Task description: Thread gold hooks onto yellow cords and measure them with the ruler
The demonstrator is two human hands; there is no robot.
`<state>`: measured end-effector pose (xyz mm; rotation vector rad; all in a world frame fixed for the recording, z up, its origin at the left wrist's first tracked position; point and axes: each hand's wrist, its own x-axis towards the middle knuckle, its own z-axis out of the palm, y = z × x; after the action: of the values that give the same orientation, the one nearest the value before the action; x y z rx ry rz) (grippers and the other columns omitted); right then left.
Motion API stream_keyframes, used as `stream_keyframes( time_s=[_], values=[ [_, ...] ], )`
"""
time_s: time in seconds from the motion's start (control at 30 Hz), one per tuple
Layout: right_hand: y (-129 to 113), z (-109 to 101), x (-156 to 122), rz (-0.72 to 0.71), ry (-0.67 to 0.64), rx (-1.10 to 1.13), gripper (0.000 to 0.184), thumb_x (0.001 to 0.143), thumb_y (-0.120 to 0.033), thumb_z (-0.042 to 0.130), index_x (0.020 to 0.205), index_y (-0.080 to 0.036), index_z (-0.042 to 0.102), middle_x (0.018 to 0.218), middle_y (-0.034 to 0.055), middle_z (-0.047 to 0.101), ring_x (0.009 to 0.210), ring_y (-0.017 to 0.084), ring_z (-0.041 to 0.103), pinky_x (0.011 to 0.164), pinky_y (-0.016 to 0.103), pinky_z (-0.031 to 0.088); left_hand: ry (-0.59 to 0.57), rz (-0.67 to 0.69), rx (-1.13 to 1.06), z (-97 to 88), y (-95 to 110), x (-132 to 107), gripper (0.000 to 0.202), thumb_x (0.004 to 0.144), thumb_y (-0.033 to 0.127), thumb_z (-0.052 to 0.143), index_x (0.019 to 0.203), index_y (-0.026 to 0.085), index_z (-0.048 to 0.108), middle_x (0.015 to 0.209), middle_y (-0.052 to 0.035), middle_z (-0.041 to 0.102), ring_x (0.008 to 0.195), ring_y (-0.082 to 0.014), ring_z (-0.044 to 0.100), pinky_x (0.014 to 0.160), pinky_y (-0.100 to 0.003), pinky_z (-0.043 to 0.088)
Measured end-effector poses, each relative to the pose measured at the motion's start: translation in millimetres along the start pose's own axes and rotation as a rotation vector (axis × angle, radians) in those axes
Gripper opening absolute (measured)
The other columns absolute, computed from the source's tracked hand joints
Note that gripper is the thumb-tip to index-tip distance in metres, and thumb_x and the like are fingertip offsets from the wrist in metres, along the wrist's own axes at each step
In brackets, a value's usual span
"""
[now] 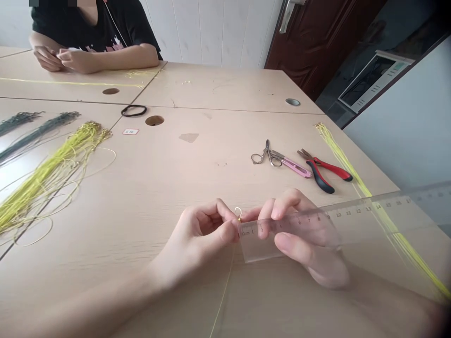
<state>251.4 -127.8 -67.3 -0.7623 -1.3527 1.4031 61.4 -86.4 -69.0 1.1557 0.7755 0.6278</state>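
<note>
My left hand [207, 230] pinches a thin yellow cord [227, 279] between thumb and forefinger. Above the fingertips the cord ends in a small loop [238, 211] with a tiny gold-coloured knot or bead; its long tail hangs down towards the table's near edge. Gripped in my right hand [299, 244] is a clear plastic ruler [366, 211], which slants up to the right. The ruler's zero end lies beside my left thumb tip, close to the loop. Part of my right hand shows through the plastic.
Scissors [267, 154], a pink cutter [296, 166] and red-black pliers [326, 171] lie beyond my right hand. Yellow cord bundles lie left [52, 176] and right [345, 162]. A black band [134, 111] rests near a table hole [154, 120]. Another person's hands [66, 59] are across the table.
</note>
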Motion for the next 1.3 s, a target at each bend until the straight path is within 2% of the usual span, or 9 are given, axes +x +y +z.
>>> stream_keyframes(
  time_s=[0.17,0.33,0.57,0.73,1.3],
  values=[
    [2.2,2.7,-2.9,0.020,-0.029,0.069,0.019,0.086,-0.012,0.050,0.097,-0.027,0.048,0.088,0.0006,0.058,0.104,0.022,0.057,0.091,0.047,0.044,-0.038,-0.015,-0.064,0.5,1.7,-0.5,0.018,0.083,0.026,0.058,0.069,0.015,0.056,0.068,0.0020,0.059,0.069,-0.0089,0.054,0.065,-0.018,0.042],
    [2.1,-1.2,-1.4,0.010,-0.021,0.080,0.019,0.088,-0.011,0.048,0.096,-0.028,0.048,0.087,0.0005,0.057,0.108,0.021,0.054,0.092,0.044,0.046,-0.031,0.023,-0.029,1.7,4.2,-0.3,0.017,0.085,0.026,0.057,0.071,0.016,0.061,0.067,0.0037,0.060,0.066,-0.0058,0.054,0.063,-0.013,0.041],
    [0.5,1.2,-2.3,-0.006,-0.019,0.043,0.024,0.088,-0.007,0.045,0.099,-0.028,0.048,0.088,0.0010,0.058,0.111,0.020,0.054,0.093,0.045,0.047,-0.039,0.054,-0.019,3.2,3.9,-0.5,0.017,0.085,0.023,0.056,0.072,0.017,0.064,0.068,0.0035,0.063,0.069,-0.0060,0.057,0.068,-0.013,0.044],
    [-1.1,2.2,-1.5,-0.004,-0.026,0.032,0.024,0.088,-0.007,0.044,0.099,-0.029,0.047,0.088,0.0006,0.057,0.110,0.020,0.055,0.092,0.045,0.048,-0.043,0.063,-0.062,2.9,2.7,-0.8,0.016,0.086,0.021,0.056,0.073,0.017,0.065,0.070,0.0040,0.063,0.070,-0.0052,0.058,0.067,-0.011,0.045],
    [-5.4,3.3,-4.4,0.054,0.023,0.001,0.019,0.088,-0.012,0.049,0.098,-0.028,0.049,0.087,-0.0001,0.061,0.111,0.018,0.055,0.103,0.043,0.037,-0.043,0.079,-0.117,2.7,3.1,-1.7,0.012,0.085,0.017,0.057,0.077,0.017,0.066,0.071,0.0038,0.062,0.069,-0.0039,0.057,0.066,-0.009,0.045]
  ],
)
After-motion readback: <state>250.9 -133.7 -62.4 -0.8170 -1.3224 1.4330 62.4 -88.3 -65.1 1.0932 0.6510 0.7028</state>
